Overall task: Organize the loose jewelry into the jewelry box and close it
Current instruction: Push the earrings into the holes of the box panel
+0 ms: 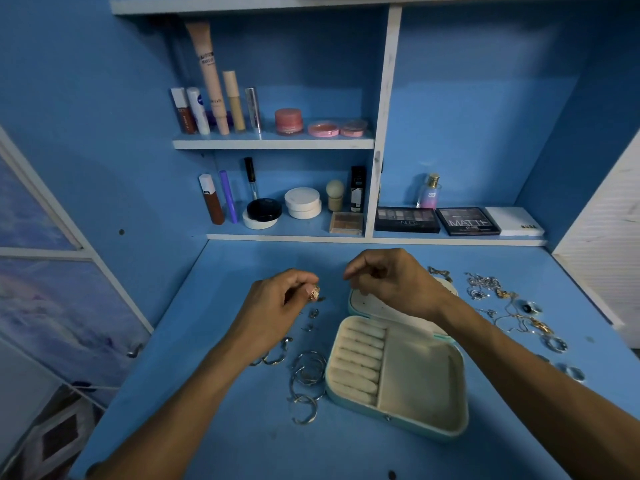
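My left hand [277,306] pinches a small gold piece [314,292] at its fingertips, just left of the open box [415,372] and level with its lid [363,303]. My right hand [391,282] hovers over the lid, fingers curled, thumb near forefinger; I cannot tell whether it holds anything. Silver hoops [306,375] lie just left of the box, nearer me than my left hand, and chains [512,317] lie well right of the box, beyond my right wrist.
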`<state>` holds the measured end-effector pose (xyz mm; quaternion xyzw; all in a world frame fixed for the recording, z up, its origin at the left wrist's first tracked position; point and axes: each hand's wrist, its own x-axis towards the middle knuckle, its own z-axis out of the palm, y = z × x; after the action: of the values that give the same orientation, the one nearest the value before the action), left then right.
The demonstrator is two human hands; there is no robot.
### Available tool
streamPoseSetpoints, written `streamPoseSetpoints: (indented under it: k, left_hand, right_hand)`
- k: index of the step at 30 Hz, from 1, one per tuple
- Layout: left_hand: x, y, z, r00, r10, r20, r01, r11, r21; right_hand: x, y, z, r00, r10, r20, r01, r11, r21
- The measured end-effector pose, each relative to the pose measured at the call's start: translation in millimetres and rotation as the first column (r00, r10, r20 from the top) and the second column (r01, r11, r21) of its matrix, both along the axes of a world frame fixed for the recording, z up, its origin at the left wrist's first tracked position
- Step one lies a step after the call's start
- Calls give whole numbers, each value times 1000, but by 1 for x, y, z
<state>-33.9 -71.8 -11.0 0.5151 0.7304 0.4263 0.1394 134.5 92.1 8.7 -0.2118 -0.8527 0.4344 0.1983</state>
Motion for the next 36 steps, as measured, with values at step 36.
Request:
streamPoseSetpoints:
  k: [36]
  left_hand:
    - [58,39,10,883,-241,402,205,970,130]
  right_hand:
    - [62,4,0,993,-67,-93,34,949,-313]
